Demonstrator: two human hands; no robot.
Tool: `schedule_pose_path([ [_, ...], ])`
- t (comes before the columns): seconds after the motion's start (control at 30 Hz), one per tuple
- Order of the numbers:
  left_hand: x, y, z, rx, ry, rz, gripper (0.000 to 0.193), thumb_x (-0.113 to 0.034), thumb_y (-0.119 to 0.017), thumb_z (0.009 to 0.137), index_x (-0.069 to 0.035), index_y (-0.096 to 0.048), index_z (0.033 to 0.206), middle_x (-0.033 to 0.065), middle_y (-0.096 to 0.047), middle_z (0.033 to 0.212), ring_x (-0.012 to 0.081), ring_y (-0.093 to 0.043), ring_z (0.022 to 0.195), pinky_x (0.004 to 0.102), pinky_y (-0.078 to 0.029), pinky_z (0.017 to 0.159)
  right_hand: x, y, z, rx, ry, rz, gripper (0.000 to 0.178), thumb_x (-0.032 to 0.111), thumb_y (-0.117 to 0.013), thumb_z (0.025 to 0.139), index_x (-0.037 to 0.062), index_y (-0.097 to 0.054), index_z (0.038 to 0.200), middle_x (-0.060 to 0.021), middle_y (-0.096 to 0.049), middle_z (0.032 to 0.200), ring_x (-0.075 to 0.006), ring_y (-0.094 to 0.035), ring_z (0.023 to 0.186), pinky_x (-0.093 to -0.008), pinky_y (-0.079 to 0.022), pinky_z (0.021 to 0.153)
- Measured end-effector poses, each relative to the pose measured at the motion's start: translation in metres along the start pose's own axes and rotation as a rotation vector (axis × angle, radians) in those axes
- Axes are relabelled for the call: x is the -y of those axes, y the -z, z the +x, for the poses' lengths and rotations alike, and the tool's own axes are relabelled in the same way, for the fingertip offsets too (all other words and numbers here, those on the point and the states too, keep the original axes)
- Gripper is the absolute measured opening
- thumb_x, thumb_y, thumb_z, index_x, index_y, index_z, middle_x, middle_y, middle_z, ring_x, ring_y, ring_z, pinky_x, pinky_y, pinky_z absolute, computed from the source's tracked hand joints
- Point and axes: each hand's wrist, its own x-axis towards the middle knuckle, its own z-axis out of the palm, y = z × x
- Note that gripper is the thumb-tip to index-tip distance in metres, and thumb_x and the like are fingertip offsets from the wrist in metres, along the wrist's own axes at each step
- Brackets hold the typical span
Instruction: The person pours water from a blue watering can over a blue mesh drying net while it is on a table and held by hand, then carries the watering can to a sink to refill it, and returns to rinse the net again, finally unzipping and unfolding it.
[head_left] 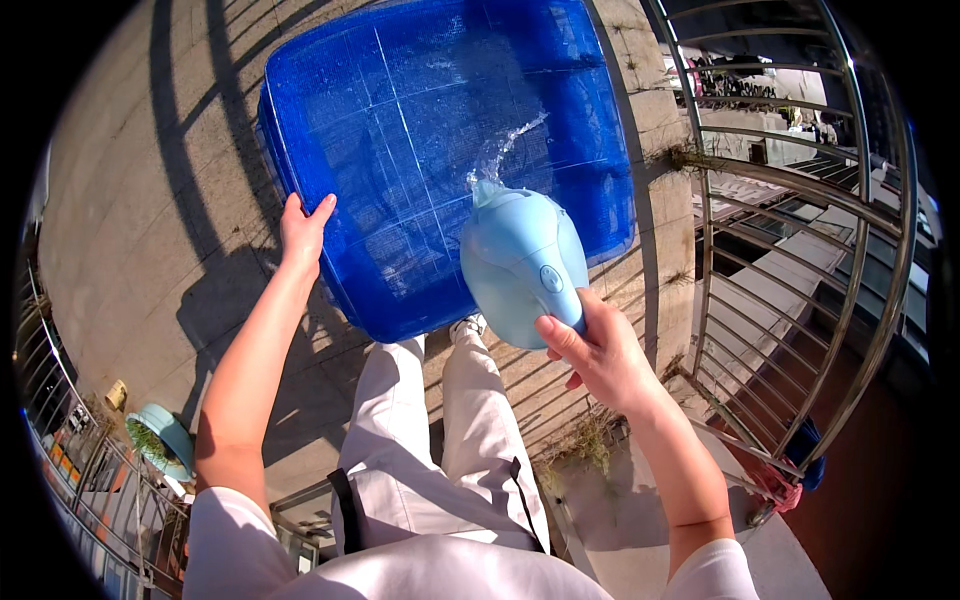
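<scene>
A large blue mesh drying net [400, 130], boxy with rounded corners, is in front of me and looks wet. My left hand [304, 232] is closed on its left edge, the thumb lying toward the top. In my right hand [610, 355] is a light blue water pitcher [522, 250], gripped by its handle and tilted with the spout away from me. A stream of water [505, 148] leaves the spout and lands on the right half of the mesh. The fingers behind the handle are partly hidden.
Metal railings [780, 190] run along the right, with another railing [75, 420] at the lower left. A pale green planter [160, 440] with grass sits near my left elbow. Weeds [590, 445] grow from the tiled floor [130, 290]. My legs stand close to the net's near edge.
</scene>
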Motion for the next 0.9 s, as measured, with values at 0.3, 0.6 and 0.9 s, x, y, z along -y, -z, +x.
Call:
schedule_pose_path([
  [0.3,0.072,-0.005,-0.034,-0.202,0.05,-0.018,0.06,-0.015,-0.064,0.084,-0.005,-0.033,0.134,0.0122,-0.055,0.117,0.0212,-0.055,0.105,0.0343,-0.045,0.088,-0.045,0.027,-0.028,-0.01,-0.08,0.047,0.051,0.049,-0.055,0.087,-0.0017,-0.051,0.084,-0.0078,-0.057,0.061,-0.0131,-0.06,0.059,-0.0263,-0.046,0.041],
  [0.6,0.049,-0.146,-0.065,-0.377,-0.605,0.983,0.028,-0.031,-0.071,0.075,-0.019,-0.068,0.1,-0.0013,-0.056,0.106,0.022,-0.047,0.106,0.0421,-0.029,0.097,-0.11,0.048,-0.042,0.017,0.136,-0.219,0.047,0.045,-0.058,0.086,-0.0017,-0.049,0.085,-0.0132,-0.055,0.059,-0.0203,-0.059,0.058,-0.035,-0.044,0.053],
  [0.9,0.041,-0.184,-0.031,-0.455,-0.448,0.999,0.019,-0.04,-0.067,0.078,-0.022,-0.067,0.08,-0.0018,-0.058,0.101,0.023,-0.048,0.103,0.0488,-0.028,0.093,-0.131,0.044,-0.044,0.013,0.174,-0.085,0.04,0.037,-0.062,0.086,-0.0006,-0.048,0.083,-0.0116,-0.048,0.055,-0.0194,-0.047,0.05,-0.0329,-0.04,0.05],
])
